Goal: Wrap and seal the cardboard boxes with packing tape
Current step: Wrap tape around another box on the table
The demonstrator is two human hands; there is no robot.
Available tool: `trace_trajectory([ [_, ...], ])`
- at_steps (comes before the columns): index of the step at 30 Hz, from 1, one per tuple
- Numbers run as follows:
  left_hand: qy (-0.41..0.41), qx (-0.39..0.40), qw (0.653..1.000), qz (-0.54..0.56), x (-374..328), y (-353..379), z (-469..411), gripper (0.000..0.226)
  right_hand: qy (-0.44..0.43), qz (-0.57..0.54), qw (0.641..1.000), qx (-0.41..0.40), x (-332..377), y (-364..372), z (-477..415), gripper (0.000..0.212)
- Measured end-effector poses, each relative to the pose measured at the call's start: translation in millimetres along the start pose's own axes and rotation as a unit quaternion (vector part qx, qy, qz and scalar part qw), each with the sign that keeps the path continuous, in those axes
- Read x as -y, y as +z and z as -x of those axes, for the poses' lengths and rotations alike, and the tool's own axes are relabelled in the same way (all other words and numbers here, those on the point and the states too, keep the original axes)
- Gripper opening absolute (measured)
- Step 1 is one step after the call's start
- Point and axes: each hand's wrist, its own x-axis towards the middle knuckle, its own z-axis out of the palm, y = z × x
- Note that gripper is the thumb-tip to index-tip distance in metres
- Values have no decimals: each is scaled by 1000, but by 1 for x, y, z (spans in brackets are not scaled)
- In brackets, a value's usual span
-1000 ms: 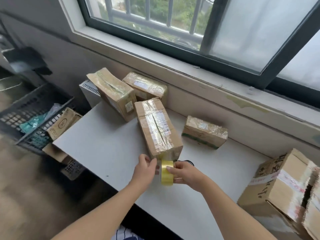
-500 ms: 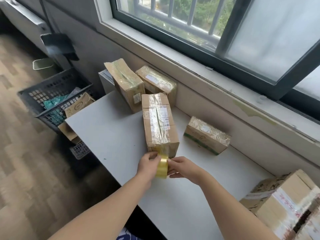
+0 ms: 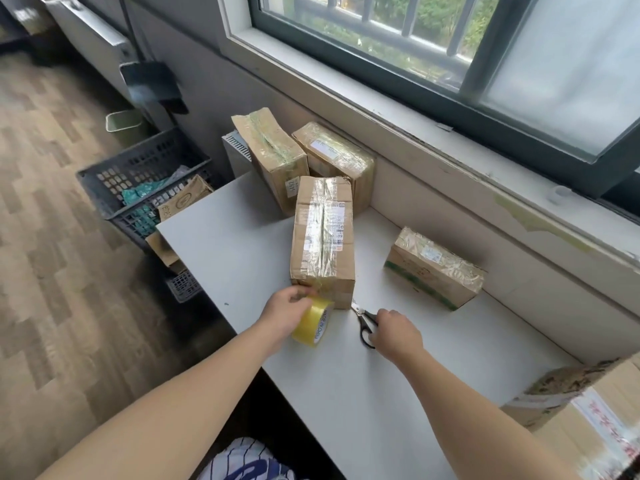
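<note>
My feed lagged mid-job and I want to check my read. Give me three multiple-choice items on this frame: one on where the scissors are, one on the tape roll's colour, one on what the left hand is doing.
1. The scissors lie:
A) on top of the long box
B) on the table by the long box's near end
C) inside a drawer

2. The tape roll is:
A) yellow
B) blue
C) black

3. The left hand:
A) lies flat on the table
B) holds a marker
C) grips the tape roll

Key:
1 B, the blades point at the box's near corner.
2 A, it is translucent yellow with a white printed core.
3 C, the fingers curl round the roll at the box's end.
</note>
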Motion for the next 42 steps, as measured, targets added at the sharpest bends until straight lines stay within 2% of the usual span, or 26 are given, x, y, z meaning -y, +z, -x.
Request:
trace_trajectory([
  [7, -32, 34, 998, 39, 6, -5, -1, 16, 17, 71, 997, 38, 6, 2, 7, 11],
  [15, -37, 60, 991, 111, 14, 8, 9, 8, 17, 80, 995, 54, -3, 4, 27, 21],
  [20, -9, 56, 995, 79, 18, 3, 10, 11, 66, -51, 990, 110, -17, 4, 33, 17],
  [26, -13, 60, 997, 38, 11, -3, 11, 27, 33, -246, 959, 139, -34, -6, 45, 5],
  [29, -14, 58, 998, 16, 10, -9, 9, 31, 0, -311, 936, 164, -40, -17, 53, 21],
  [32, -2, 42, 999, -3, 7, -16, 8, 31, 2, -283, 944, 170, -45, -28, 57, 45],
  [34, 0, 25, 1000, -8, 8, -21, 7, 28, -5, -250, 951, 184, -46, -34, 61, 52],
  [39, -3, 29, 1000, 11, 17, -24, 5, 18, -45, -231, 951, 200, -42, -54, 66, 55],
  [42, 3, 34, 999, 39, 19, -19, 7, 15, -73, -209, 955, 197, -38, -68, 63, 47],
])
